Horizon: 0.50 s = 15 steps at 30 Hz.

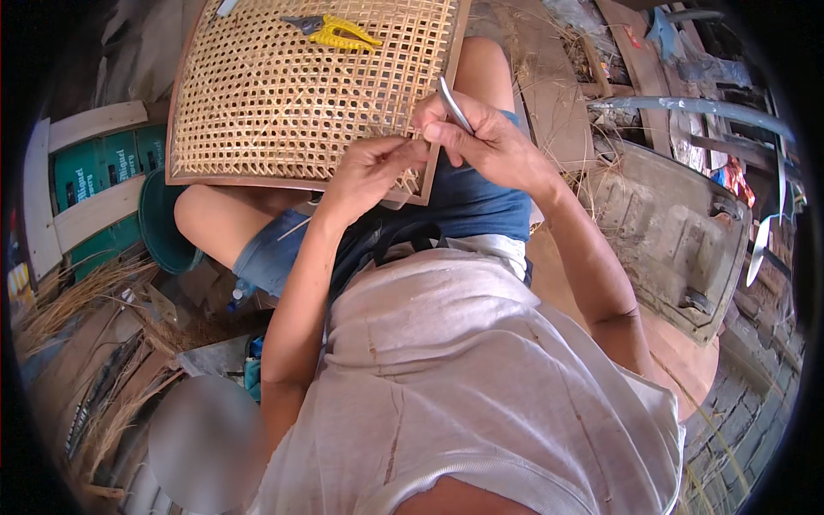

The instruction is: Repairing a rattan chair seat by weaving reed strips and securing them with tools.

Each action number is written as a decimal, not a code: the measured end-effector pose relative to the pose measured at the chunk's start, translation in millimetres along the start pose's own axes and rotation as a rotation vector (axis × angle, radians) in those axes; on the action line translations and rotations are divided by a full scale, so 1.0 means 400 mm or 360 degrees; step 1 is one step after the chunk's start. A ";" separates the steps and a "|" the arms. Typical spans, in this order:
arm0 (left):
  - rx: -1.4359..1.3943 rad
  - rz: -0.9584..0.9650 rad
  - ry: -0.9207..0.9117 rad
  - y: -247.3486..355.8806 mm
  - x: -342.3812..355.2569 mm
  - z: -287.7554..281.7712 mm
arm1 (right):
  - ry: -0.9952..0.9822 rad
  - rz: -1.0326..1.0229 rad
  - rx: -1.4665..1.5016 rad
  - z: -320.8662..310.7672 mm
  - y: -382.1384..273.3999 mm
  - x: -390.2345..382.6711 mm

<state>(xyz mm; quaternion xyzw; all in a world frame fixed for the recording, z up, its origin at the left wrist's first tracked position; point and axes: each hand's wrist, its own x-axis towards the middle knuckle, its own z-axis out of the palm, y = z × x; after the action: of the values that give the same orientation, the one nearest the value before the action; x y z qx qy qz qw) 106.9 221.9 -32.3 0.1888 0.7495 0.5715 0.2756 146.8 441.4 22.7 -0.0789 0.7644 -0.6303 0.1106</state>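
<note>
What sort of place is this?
Likely a small, makeshift craft workspace, judging by the framed woven cane panel over the person's legs, the yellow-handled cutters lying on it, and loose dry strands at left. Whether it's a home or a shop, I can't tell.

Makeshift craft workshop, as indicated by a wood-framed panel of tan open-mesh cane (pixel 257 107), yellow-handled metal cutters (pixel 343 34) lying on it, a slim grey metal tool (pixel 454 106), and loose straw-coloured fibres (pixel 81 302) among rough brown boards (pixel 566 137).
</note>
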 end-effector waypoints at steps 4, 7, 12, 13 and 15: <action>-0.0399 -0.0149 0.0202 -0.009 -0.003 -0.032 | 0.0205 -0.0008 -0.0452 -0.022 0.035 -0.022; -0.0008 0.0100 0.0268 -0.019 0.002 0.005 | 0.0229 0.0075 -0.0376 -0.021 0.020 -0.031; 0.0728 0.0599 0.0118 -0.050 0.016 0.045 | 0.0503 0.0146 -0.0368 -0.045 -0.039 -0.046; 0.0721 0.0604 0.0110 -0.051 0.015 0.041 | 0.0511 0.0153 -0.0373 -0.051 -0.034 -0.054; -0.0329 0.0052 0.0042 -0.053 0.000 0.022 | 0.0402 0.0066 -0.1158 -0.056 -0.018 -0.065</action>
<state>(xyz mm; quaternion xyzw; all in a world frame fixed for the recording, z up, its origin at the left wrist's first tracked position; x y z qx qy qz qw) 113.1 222.8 -54.3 0.1640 0.6871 0.6526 0.2742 165.6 467.8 35.8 -0.0194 0.9471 -0.3202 -0.0069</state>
